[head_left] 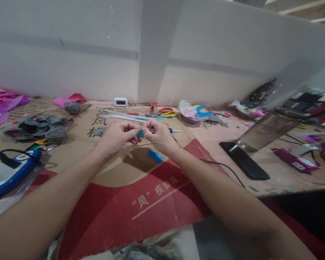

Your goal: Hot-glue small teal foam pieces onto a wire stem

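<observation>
My left hand [119, 135] and my right hand [158, 135] meet above a flattened cardboard sheet [141, 195], fingers curled. Between the fingertips of both hands sits a small teal felt piece [141, 134]. A blue felt cut-out [155, 156] lies on the cardboard just below my right hand. A thin dark thread or wire runs across the cardboard under the hands.
Grey felt scraps and yarn balls [40, 128] lie at the left, purple felt [1, 104] beyond. Scissors [166, 112], a white clock [120, 102] and a bowl of scraps [192, 112] stand by the wall. A black phone [245, 160] and a clear stand are at the right.
</observation>
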A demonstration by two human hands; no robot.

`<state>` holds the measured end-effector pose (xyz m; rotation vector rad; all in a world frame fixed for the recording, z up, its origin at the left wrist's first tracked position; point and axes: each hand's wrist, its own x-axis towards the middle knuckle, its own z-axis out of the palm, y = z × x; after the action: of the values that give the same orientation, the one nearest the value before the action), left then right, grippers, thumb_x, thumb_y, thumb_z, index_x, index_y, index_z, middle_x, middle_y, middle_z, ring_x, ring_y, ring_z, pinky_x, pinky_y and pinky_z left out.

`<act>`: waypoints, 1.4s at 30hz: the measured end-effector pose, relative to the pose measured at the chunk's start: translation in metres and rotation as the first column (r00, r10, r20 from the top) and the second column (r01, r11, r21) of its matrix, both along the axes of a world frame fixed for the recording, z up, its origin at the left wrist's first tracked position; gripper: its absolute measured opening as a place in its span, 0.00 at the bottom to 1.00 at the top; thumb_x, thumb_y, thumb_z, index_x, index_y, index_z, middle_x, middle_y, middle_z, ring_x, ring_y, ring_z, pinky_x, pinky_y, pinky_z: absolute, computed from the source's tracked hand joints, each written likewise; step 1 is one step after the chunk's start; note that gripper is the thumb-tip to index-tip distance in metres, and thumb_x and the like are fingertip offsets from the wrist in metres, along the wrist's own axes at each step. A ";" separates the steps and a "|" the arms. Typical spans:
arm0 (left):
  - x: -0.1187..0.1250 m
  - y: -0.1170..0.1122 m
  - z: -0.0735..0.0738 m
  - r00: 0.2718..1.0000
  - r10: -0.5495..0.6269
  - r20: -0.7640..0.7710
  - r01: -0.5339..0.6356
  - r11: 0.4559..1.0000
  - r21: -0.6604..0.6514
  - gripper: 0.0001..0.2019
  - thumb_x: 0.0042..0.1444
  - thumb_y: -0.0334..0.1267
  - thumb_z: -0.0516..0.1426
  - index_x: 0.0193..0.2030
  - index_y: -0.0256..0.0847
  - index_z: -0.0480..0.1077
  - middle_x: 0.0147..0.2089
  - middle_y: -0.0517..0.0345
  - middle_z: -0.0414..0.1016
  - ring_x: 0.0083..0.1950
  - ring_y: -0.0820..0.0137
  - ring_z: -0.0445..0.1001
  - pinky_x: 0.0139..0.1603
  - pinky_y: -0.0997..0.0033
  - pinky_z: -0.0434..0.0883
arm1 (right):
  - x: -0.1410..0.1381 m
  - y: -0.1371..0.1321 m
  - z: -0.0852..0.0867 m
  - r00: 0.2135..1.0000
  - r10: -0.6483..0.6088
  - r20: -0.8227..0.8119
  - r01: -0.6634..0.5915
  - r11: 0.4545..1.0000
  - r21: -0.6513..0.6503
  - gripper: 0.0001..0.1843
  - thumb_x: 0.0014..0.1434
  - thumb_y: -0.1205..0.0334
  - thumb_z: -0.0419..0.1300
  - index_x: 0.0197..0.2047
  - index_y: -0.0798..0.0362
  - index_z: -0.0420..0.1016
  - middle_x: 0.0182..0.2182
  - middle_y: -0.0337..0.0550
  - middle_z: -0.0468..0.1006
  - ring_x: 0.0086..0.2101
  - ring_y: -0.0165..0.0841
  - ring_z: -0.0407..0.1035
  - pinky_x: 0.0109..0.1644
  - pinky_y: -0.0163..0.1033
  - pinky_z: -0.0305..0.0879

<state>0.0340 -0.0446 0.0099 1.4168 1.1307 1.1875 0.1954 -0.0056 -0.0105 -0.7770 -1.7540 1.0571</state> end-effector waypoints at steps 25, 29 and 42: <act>-0.012 0.000 0.010 0.958 -0.097 -0.269 0.098 0.995 -0.010 0.10 0.50 0.43 0.62 0.35 0.39 0.78 0.28 0.54 0.78 0.27 0.70 0.75 0.28 0.73 0.70 | 0.001 -0.005 0.000 0.981 -0.078 0.175 0.041 0.977 0.208 0.06 0.56 0.59 0.56 0.32 0.53 0.65 0.23 0.33 0.64 0.24 0.25 0.56 0.28 0.32 0.52; -0.010 0.000 0.008 0.975 -0.092 -0.201 0.082 0.995 -0.061 0.10 0.48 0.43 0.64 0.32 0.38 0.77 0.28 0.52 0.79 0.28 0.69 0.77 0.32 0.70 0.73 | 0.003 -0.006 0.001 0.971 -0.098 0.216 0.041 0.967 0.253 0.07 0.58 0.58 0.57 0.33 0.53 0.67 0.23 0.32 0.63 0.24 0.25 0.55 0.29 0.33 0.52; -0.008 0.000 0.008 0.961 0.070 -0.269 -0.049 0.995 0.083 0.05 0.48 0.38 0.62 0.30 0.39 0.72 0.26 0.57 0.76 0.27 0.70 0.76 0.29 0.71 0.72 | 0.006 -0.005 0.003 0.957 -0.198 0.212 0.082 0.885 0.459 0.02 0.59 0.63 0.61 0.37 0.52 0.74 0.26 0.34 0.66 0.28 0.28 0.58 0.35 0.35 0.55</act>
<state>0.0262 -0.0443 0.0177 1.6517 1.3365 1.1104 0.2018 -0.0110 -0.0079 -0.7532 -2.0213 0.4358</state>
